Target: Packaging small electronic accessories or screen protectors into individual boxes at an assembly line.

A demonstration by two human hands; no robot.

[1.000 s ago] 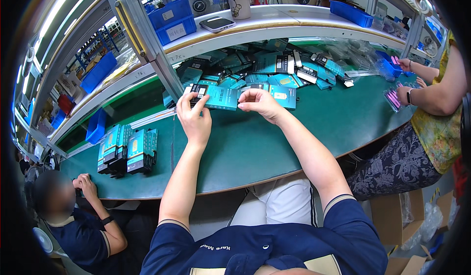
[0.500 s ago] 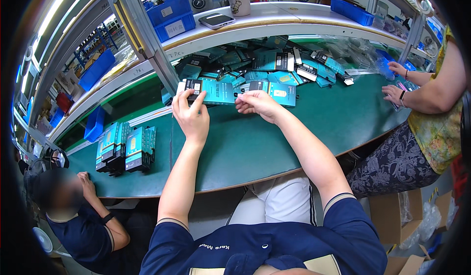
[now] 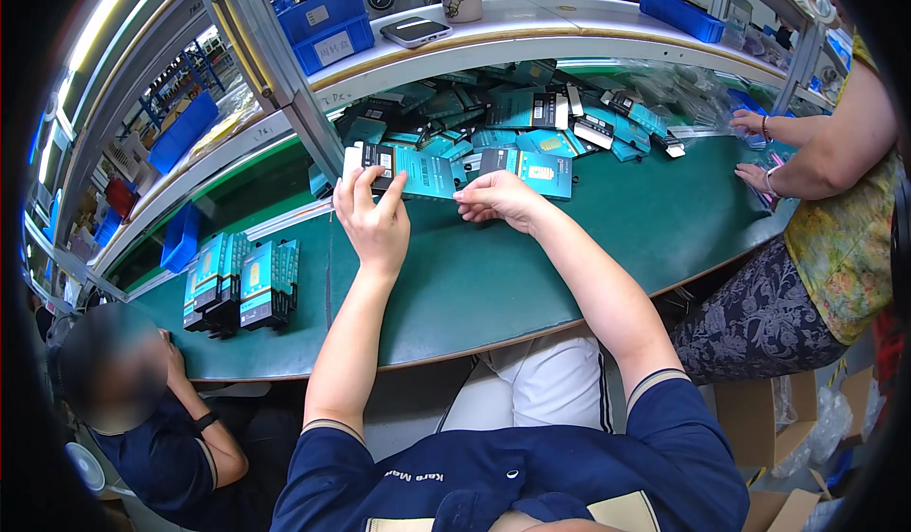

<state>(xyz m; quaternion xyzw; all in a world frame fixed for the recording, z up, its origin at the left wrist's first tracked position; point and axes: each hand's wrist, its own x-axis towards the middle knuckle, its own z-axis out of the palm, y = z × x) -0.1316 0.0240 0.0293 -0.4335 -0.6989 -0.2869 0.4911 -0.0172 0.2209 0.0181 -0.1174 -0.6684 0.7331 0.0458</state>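
Note:
A flat teal-and-black carton point(image 3: 429, 175) is held above the green bench, between my two hands. My left hand point(image 3: 373, 224) grips its black end, thumb on the face and fingers around the edge; a white flap shows at that end. My right hand point(image 3: 503, 200) pinches the carton's opposite end near the lower corner, its other fingers curled. Just behind the right hand, another teal carton with a yellow picture point(image 3: 543, 172) lies flat on the bench. A loose heap of similar cartons point(image 3: 517, 110) lies beyond, some with white end flaps sticking out.
Stacked cartons point(image 3: 256, 285) stand at left on the green bench point(image 3: 455, 295). A shelf point(image 3: 560, 24) above carries a phone point(image 3: 418, 31), a cup and blue bins point(image 3: 327, 34). One co-worker sits at left; another's hands point(image 3: 759, 176) work at right. Clear plastic bags lie near the heap.
The held carton has tilted slightly, its right end lower, and the white flap at its left end shows more. My right fingers now cover its small black tab. The right co-worker's hands shifted a little.

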